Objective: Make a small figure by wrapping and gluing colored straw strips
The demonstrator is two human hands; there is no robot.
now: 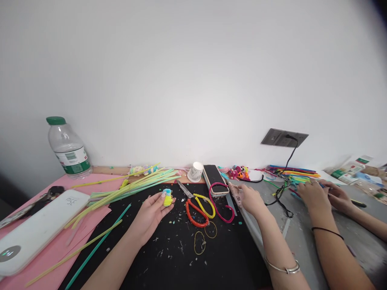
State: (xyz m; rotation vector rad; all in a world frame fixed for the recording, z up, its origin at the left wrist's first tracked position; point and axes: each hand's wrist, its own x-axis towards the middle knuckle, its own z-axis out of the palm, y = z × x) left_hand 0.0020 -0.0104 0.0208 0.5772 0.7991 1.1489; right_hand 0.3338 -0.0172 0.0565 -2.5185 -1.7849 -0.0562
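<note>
My left hand (152, 213) pinches a small fuzzy yellow-and-blue pipe-cleaner piece (167, 198) between thumb and fingers, above the black mat (169, 257). My right hand (250, 199), with a silver bangle on its wrist, is at the mat's right edge. Its fingers are closed on a pinkish, see-through object (236, 194), mostly hidden, whose kind I cannot make out. Between the hands lie scissors (198, 211) with one red and one yellow handle, and a bent magenta pipe cleaner (225, 217). A phone (215, 179) and a paper cup (195, 172) stand behind them.
Pale green and yellow pipe cleaners (136, 187) lie left, near a white power bank (45, 229) on pink paper (99, 217) and a plastic bottle (71, 149). At right, another person's hands (314, 197) work near a black cable (281, 193). Rubber bands (199, 243) lie in front.
</note>
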